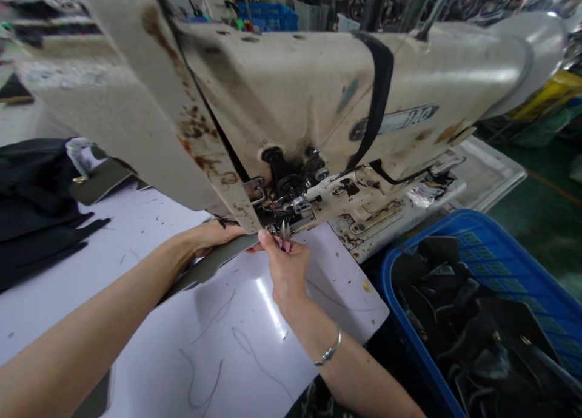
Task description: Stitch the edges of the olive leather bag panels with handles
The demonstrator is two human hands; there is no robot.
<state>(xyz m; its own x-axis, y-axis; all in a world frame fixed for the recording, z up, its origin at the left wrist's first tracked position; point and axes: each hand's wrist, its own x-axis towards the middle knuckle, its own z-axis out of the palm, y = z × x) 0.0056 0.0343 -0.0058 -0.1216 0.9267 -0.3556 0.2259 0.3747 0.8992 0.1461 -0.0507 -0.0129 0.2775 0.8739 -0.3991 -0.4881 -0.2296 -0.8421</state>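
Note:
A dark olive panel (213, 263), fabric or leather, lies under the head of a worn beige sewing machine (282, 72). My left hand (216, 235) is along the panel's far side, closed against it, its fingertips partly hidden by the machine head. Close to the presser foot (300, 207), my right hand (291, 269) is closed around small thread snips (285, 236) with pink handles, blades pointing up. The right thumb and forefinger also meet the panel's end. A silver bracelet (330, 348) circles the right wrist.
Loose threads (245, 339) and scraps lie on the white work surface (154, 357). Black cloth pieces (40, 205) are heaped at left. At right, a blue plastic basket (495, 224) contains dark pieces. More crates (273, 16) stand behind the machine.

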